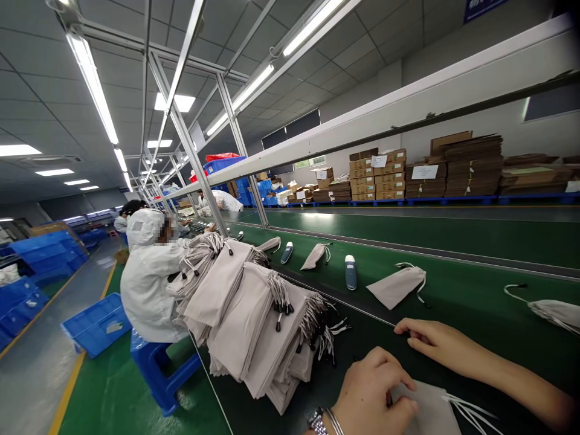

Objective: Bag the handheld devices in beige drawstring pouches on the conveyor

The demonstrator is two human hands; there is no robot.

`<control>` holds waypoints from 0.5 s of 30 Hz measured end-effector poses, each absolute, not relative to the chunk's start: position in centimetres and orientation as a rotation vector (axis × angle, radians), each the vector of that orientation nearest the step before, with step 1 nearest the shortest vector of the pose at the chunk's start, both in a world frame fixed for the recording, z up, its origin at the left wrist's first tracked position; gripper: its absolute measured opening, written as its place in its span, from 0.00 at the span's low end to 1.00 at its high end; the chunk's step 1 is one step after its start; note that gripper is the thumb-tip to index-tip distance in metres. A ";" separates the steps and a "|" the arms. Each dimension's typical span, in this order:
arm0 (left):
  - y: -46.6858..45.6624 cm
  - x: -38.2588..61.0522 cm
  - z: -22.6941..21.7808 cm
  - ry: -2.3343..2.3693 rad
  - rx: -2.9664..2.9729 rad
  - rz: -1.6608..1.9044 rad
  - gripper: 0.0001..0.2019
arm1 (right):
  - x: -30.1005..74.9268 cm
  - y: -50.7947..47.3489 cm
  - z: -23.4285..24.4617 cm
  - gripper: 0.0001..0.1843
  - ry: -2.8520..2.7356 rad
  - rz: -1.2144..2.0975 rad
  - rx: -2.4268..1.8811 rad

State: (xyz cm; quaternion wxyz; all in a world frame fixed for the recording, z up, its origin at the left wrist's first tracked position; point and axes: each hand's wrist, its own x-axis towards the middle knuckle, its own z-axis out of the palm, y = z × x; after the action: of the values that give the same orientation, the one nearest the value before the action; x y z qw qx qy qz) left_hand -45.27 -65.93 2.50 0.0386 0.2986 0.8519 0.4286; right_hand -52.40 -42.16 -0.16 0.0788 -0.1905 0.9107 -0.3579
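My left hand (pixel 374 389) sits at the bottom of the view, fingers curled and pinching the edge of a beige drawstring pouch (pixel 430 414) that lies flat on the green table. Its white cords trail off to the right. My right hand (pixel 435 341) rests just beyond it with fingers stretched flat on the table edge beside the conveyor belt (pixel 453 290), holding nothing. A filled pouch (pixel 396 287) and a grey-and-white device (pixel 350 272) ride on the belt a little farther out.
A tall slumped stack of empty beige pouches (pixel 254 314) stands left of my hands. More pouches and devices lie along the belt. A worker in white (pixel 147 278) sits on a blue stool, blue crates (pixel 97 323) on the floor. Cardboard boxes (pixel 453 169) line the far wall.
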 end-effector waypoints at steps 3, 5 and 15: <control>-66.0 -45.2 2.5 2.611 0.927 1.307 0.13 | -52.3 -42.2 -0.1 0.18 2.744 -1.064 -0.574; -66.0 -45.2 2.5 2.613 0.931 1.301 0.13 | -52.2 -42.3 -0.2 0.18 2.758 -1.043 -0.574; -65.9 -45.1 2.9 2.678 0.965 1.180 0.13 | -52.1 -42.4 0.7 0.17 2.789 -1.002 -0.592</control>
State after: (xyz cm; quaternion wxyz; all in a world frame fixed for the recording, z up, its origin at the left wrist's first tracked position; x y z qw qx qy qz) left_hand -45.12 -65.93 2.93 0.0301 0.3130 0.8686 0.3829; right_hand -52.11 -42.42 0.72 0.0595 -0.1956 0.9212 -0.3311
